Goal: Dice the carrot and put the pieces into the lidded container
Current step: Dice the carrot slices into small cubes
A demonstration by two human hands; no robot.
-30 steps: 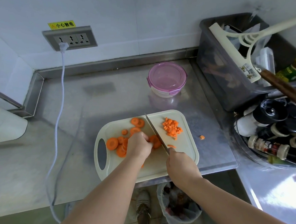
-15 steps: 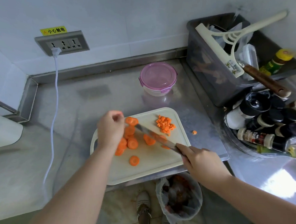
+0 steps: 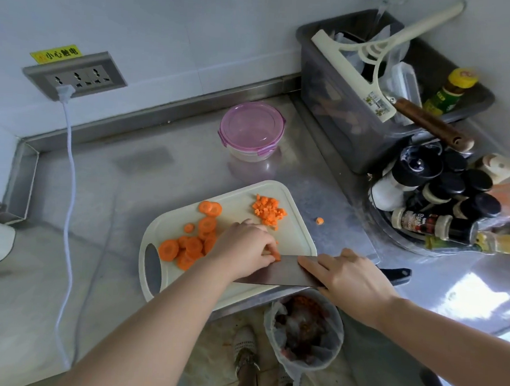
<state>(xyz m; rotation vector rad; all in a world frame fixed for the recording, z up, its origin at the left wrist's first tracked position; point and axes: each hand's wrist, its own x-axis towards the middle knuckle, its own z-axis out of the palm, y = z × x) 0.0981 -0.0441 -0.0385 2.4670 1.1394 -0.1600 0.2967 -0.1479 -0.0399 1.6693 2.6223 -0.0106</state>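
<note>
A cream cutting board (image 3: pixel 292 243) lies at the counter's front edge. Round carrot slices (image 3: pixel 191 245) are heaped on its left half, and a pile of diced carrot (image 3: pixel 269 211) sits at its far right corner. My left hand (image 3: pixel 244 249) pinches a small carrot piece (image 3: pixel 277 257) against the blade's upper edge. The knife (image 3: pixel 281 273) lies nearly flat across the board's near edge, blade pointing left. My right hand (image 3: pixel 350 279) holds it where blade meets handle, fingers laid along the blade. The container (image 3: pixel 251 130) with its pink lid on stands behind the board.
One stray carrot bit (image 3: pixel 319 220) lies on the steel counter to the right of the board. A grey bin of utensils (image 3: pixel 341 123) and a rack of spice bottles (image 3: pixel 443 210) crowd the right. A white cord (image 3: pixel 71 181) hangs at the left. A lined waste bin (image 3: pixel 303 330) stands below the counter edge.
The knife has swung from slanting across the board to lying nearly flat along its near edge. My left hand has moved right from the slices to the blade.
</note>
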